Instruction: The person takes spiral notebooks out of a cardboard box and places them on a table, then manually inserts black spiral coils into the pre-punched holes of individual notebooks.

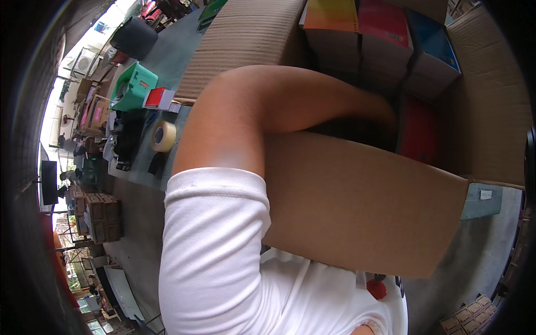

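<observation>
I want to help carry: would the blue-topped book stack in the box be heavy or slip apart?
The blue-topped book stack would probably feel heavy for its size, since its side shows close-packed paper. It might slip apart, as its cover looks shiny and I see no band. Tipping left seems less likely with the red-topped stack close beside it.

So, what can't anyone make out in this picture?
All in the head view:
Left hand: its fingers and any grip are lost in the dark of the box.
Right hand: not visible; whether hidden or out of frame, I can't tell.
Box floor: covered by shadow, the left arm and the near flap.
Green notebook: cut off by the top edge.
Far cartons: too small for detail.
</observation>
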Available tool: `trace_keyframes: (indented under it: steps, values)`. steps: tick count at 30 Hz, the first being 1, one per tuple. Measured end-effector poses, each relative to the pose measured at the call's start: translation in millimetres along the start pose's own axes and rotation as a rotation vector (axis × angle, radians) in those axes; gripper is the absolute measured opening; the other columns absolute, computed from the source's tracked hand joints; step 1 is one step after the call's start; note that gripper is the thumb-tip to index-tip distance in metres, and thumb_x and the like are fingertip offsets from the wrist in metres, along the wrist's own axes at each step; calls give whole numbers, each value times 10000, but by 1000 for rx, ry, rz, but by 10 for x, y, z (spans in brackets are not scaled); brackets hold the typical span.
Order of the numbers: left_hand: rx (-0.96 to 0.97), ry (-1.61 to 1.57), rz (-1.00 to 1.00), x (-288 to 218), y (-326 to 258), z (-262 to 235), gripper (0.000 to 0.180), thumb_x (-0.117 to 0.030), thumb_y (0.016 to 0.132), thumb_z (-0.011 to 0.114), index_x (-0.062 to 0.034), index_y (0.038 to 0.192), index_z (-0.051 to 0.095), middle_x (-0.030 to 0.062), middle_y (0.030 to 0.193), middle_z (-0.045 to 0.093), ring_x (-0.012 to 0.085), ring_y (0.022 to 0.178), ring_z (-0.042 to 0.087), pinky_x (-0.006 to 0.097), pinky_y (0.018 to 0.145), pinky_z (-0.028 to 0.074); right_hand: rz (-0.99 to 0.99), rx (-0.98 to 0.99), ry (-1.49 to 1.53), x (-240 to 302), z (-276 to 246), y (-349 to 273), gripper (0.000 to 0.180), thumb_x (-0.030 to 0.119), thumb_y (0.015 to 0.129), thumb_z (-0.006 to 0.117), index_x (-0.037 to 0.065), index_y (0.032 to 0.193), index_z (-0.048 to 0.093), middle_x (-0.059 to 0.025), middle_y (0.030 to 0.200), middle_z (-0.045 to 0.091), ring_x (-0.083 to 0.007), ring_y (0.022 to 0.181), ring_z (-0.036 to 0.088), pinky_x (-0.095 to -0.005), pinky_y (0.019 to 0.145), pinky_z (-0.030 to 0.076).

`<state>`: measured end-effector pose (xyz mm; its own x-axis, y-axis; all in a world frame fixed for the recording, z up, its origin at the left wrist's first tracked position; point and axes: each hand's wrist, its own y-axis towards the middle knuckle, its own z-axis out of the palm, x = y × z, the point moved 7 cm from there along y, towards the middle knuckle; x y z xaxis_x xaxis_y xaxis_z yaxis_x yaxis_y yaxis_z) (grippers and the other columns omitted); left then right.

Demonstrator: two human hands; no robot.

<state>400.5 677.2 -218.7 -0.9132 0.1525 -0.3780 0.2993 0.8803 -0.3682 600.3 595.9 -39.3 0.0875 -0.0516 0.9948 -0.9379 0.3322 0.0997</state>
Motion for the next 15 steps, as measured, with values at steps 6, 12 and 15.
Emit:
trace_keyframes:
  steps: [6, 12, 15]
  values:
    - [115, 65, -78, -228, -133, -200, 328, -285, 865, 551, -79, 1109, 625, 145, 1138, 613, 287, 1003, 597, 430, 869, 464, -2, -48, 34, 12, -97, -48, 678, 354, 740, 710, -62, 1207, 448, -167, 1166, 554, -304, 1117, 505, -398, 996, 337]
    - [252, 138, -104, -493, -362, -383, 334, -285, 867, 546, -66, 1106, 625, 164, 1128, 613, 297, 1002, 599, 431, 869, 465, -15, -70, 90, 42, -93, -88, 709, 366, 729, 725, -63, 1216, 442, -166, 1173, 551, -302, 1122, 501, -397, 1005, 329]
    - [352, 166, -65, -608, -383, -372, 323, -248, 874, 532, -14, 1073, 629, 205, 1086, 622, 314, 970, 607, 446, 851, 472, -22, -99, 121, 68, -145, -126, 724, 372, 724, 732, -64, 1221, 439, -166, 1176, 550, -301, 1125, 500, -397, 1009, 325]
